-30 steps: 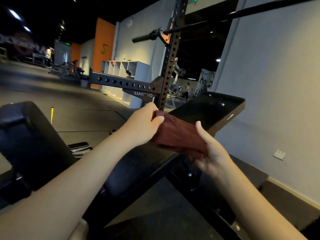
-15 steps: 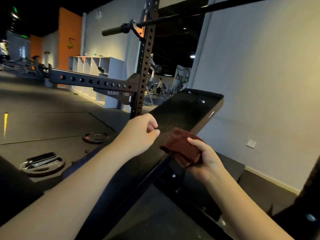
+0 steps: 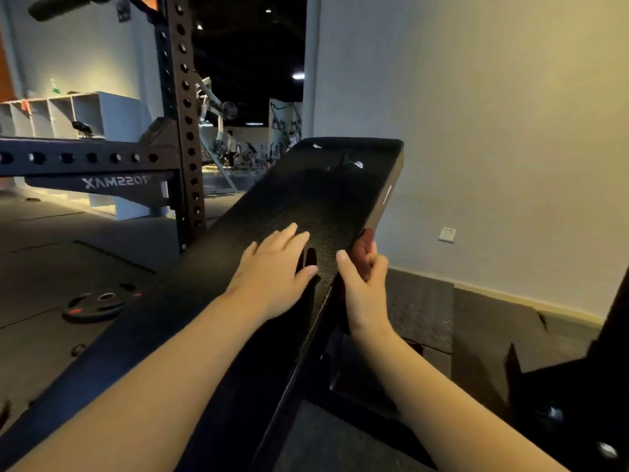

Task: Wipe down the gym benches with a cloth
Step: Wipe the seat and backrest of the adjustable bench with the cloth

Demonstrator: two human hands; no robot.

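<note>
Bench: left hand flat, right hand gripping cloth.

We see only a red sliver of the cloth; the rest hides behind the right hand and the desk edge. The barbell end is blurred and cropped above.

White lettering on black rack plate, mirrored: "XAM220"; reversed reads "...OSSMAX"; leading characters blurred
</note>
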